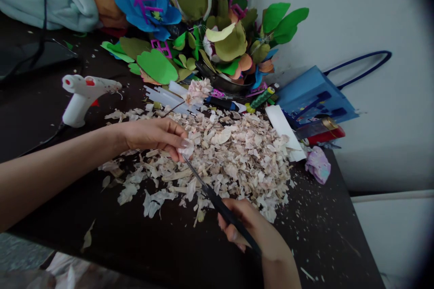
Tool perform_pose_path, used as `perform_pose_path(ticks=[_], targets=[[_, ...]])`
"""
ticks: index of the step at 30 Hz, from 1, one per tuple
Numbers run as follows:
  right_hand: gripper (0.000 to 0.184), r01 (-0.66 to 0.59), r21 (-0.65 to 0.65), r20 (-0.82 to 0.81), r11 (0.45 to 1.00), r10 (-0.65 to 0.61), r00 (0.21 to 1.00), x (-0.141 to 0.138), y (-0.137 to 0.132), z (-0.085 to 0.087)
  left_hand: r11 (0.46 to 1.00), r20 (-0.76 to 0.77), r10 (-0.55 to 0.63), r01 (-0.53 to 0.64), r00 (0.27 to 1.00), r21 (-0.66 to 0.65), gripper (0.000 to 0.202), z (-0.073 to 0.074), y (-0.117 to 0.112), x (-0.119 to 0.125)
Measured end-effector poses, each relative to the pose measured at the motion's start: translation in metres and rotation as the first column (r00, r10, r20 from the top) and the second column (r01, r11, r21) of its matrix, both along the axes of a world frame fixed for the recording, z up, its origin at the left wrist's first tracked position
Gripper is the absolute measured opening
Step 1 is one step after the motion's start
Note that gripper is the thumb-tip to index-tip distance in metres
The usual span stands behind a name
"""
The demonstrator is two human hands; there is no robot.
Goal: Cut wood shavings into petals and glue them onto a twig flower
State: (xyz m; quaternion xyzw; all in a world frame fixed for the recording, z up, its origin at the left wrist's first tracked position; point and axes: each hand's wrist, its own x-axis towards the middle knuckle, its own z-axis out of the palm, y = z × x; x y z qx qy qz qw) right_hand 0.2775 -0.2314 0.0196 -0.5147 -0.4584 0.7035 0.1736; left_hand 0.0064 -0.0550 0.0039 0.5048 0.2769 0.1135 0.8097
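My left hand (159, 137) pinches a small pale petal-like piece (186, 148) between thumb and fingers. Closed around dark-handled scissors (222, 207), my right hand (244, 223) points their thin metal blades up and left, the tips at the lower edge of that piece. The scissors are seen edge-on, so how far the blades part is hard to see. Beneath and behind both hands spreads a heap of pale, dry petal-like scraps (237, 158). A pale pink flower on a thin stem (199, 91) lies just beyond the heap.
A white glue gun (79, 95) stands at left, its cord trailing. Translucent glue sticks (166, 97), green thread (264, 98) and a blue bag (315, 95) sit behind the heap. Colourful cut-out flowers and leaves (158, 67) crowd the back. The dark table's (339, 235) right edge shows.
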Motion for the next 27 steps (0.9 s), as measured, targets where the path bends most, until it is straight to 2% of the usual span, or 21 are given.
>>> perform_pose_path(ticks=[8,13,18,22,27], targets=[[0.030,-0.006,0.026,0.064,1.000,0.004,0.998,-0.0021,0.0000,0.0014,1.000,-0.014,-0.014,0.014,1.000,0.007,0.013,0.0005,0.0006,-0.0006],[0.030,-0.076,0.082,0.134,0.994,0.064,0.989,-0.0014,0.0014,0.0024,1.000,-0.003,-0.015,0.015,1.000,-0.007,0.012,0.0021,0.0000,-0.0005],[0.028,-0.128,0.075,0.209,0.989,0.110,0.972,0.0005,-0.0003,-0.0006,0.999,0.010,-0.035,0.035,0.999,-0.003,0.010,0.0031,0.0005,-0.0008],[0.029,-0.144,0.086,0.184,0.986,0.126,0.975,0.0001,-0.0009,-0.0057,1.000,0.000,0.013,-0.013,1.000,0.002,0.012,0.0043,-0.0005,-0.0003],[0.032,-0.155,0.220,0.151,0.963,0.123,0.981,0.0008,0.0003,-0.0063,0.989,0.039,0.145,-0.145,0.989,-0.013,0.014,0.0048,-0.0025,0.0022]])
